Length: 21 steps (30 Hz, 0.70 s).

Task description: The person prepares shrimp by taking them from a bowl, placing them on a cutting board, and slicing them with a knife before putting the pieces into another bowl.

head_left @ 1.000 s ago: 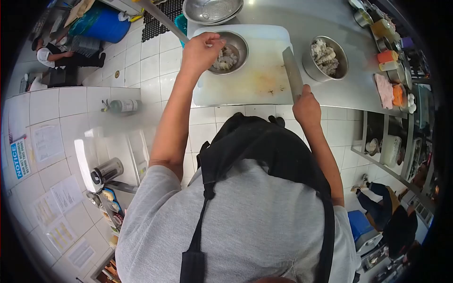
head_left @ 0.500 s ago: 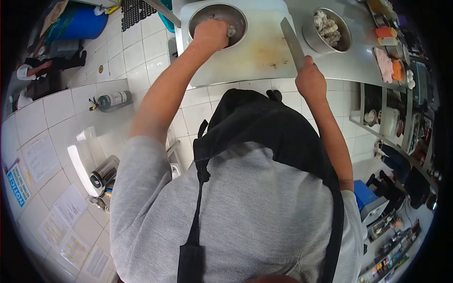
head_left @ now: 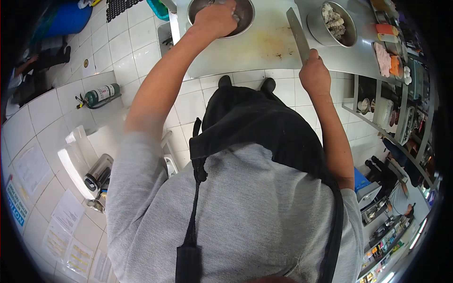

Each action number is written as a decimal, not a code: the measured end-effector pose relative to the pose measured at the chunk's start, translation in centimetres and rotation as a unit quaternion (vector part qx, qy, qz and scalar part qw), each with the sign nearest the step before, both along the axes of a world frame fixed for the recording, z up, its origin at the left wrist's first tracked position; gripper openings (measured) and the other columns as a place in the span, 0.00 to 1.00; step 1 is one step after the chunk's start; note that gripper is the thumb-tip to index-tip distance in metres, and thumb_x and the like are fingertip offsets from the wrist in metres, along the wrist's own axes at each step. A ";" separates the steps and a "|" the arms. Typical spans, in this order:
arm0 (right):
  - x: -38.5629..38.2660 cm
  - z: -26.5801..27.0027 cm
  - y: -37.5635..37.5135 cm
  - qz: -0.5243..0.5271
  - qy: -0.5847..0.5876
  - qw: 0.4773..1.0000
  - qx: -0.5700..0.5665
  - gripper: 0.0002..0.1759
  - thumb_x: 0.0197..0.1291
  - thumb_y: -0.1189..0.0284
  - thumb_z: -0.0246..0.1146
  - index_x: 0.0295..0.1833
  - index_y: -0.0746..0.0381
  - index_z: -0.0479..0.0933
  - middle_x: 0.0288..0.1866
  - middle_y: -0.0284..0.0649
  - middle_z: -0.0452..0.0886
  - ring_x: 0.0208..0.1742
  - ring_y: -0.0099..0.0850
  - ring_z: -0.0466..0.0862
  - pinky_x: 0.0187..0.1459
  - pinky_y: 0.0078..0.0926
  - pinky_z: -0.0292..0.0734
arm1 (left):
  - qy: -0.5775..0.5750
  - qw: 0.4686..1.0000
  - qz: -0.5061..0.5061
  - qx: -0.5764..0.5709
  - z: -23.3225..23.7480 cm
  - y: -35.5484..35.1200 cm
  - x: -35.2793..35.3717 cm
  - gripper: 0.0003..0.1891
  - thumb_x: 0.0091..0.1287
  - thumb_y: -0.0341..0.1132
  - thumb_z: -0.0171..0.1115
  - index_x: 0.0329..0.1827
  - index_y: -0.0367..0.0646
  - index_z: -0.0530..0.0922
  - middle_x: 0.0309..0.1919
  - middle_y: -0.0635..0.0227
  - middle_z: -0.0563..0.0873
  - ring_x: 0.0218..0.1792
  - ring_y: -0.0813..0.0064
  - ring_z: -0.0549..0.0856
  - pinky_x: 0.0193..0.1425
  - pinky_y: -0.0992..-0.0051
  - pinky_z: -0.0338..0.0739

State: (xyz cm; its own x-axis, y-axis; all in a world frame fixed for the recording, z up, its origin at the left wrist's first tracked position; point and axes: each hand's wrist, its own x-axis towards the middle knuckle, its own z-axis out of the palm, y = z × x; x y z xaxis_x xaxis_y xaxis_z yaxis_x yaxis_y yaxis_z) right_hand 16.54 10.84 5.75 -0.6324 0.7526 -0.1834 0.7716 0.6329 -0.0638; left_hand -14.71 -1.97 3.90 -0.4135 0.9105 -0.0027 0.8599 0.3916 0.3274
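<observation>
1. Reaching into the steel bowl [head_left: 246,19], the left hand [head_left: 216,20] is seen curled downward; whether anything is pinched in it cannot be told.
2. The bowl is set on the cutting board [head_left: 259,49], close to its left edge.
3. The knife [head_left: 298,34] is gripped tight by the right hand [head_left: 315,75] at the desk's [head_left: 362,57] near edge, blade laid along the board's right edge.
4. Between bowl and blade, a stained stretch of board is left bare.
5. A second bowl [head_left: 332,21] of pale pieces is stood just right of the blade.
</observation>
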 end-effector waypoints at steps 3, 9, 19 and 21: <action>0.1 0.0 0.0 -0.003 0.010 1.000 -0.002 0.15 0.68 0.79 0.59 0.57 0.67 0.66 0.49 0.62 0.86 0.47 0.61 0.92 0.48 0.54 0.91 | -0.250 0.954 0.167 0.018 7.9 -0.2 1.7 0.12 0.76 0.32 0.62 0.59 0.42 0.83 0.52 0.46 0.92 0.53 0.48 0.92 0.62 0.57 0.85; 0.6 0.7 1.4 -0.005 0.053 0.998 -0.030 0.15 0.68 0.79 0.58 0.57 0.68 0.67 0.49 0.64 0.87 0.48 0.63 0.92 0.49 0.55 0.90 | -0.061 0.950 0.002 0.306 6.1 1.7 7.6 0.23 0.62 0.24 0.63 0.60 0.50 0.89 0.56 0.57 0.91 0.54 0.52 0.90 0.57 0.54 0.87; 3.8 0.4 4.3 -0.008 0.136 0.981 -0.137 0.17 0.70 0.74 0.60 0.60 0.70 0.70 0.47 0.67 0.88 0.52 0.66 0.89 0.58 0.58 0.85 | -0.036 0.978 -0.015 0.204 -3.5 2.1 15.1 0.25 0.62 0.31 0.68 0.64 0.41 0.84 0.62 0.54 0.83 0.63 0.48 0.84 0.68 0.54 0.82; 5.3 0.5 4.5 -0.007 0.160 0.966 -0.203 0.21 0.71 0.69 0.63 0.62 0.72 0.72 0.49 0.69 0.87 0.53 0.67 0.88 0.59 0.59 0.83 | -0.049 0.994 0.000 0.099 -2.4 3.1 14.7 0.25 0.63 0.37 0.71 0.63 0.38 0.83 0.58 0.51 0.85 0.58 0.47 0.87 0.66 0.53 0.83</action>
